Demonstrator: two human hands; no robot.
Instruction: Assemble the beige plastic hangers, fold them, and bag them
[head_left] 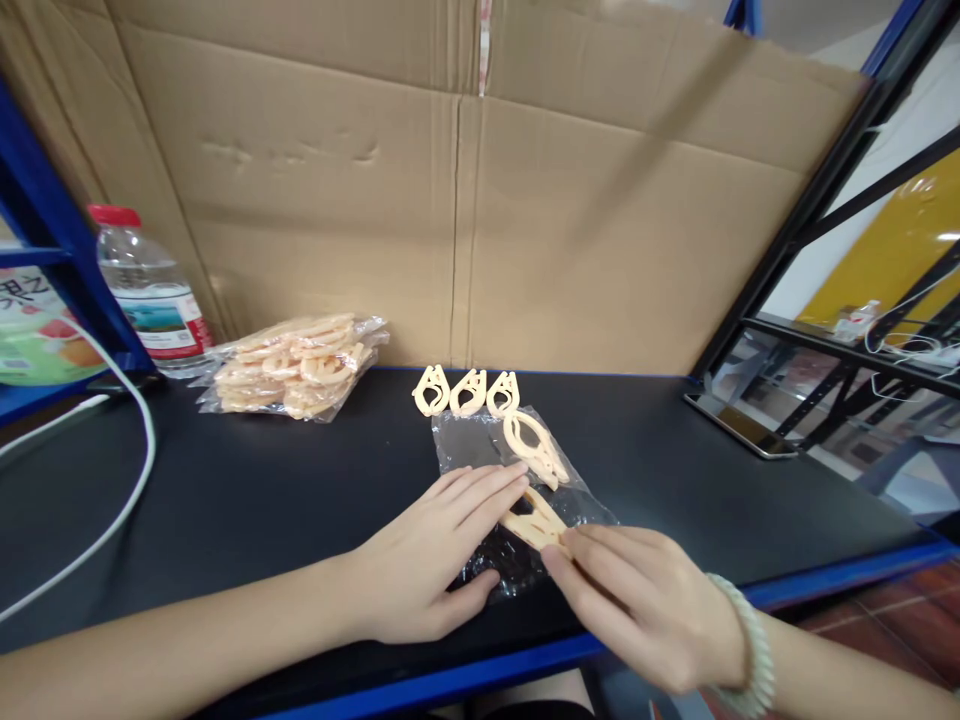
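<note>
My right hand [645, 600] pinches the near end of a cream plastic folding hanger [534, 525], folded up, between thumb and fingers. My left hand [442, 560] lies with its fingers stretched out over a clear plastic bag [469, 440], its fingertips at the far end of that hanger. Just beyond the fingertips, another folded hanger [534, 450] rests on or inside the bag; I cannot tell which. Behind the bag stand three more folded hangers in a row: one on the left [431, 391], one in the middle [469, 393] and one on the right [503, 394].
A clear bag packed with several hangers [300, 365] sits at the back left, near a water bottle [154, 290]. A white cable [142, 470] curves over the left side. At the right edge lies a phone [739, 425]. Cardboard [337, 200] walls off the back of the black table [300, 480].
</note>
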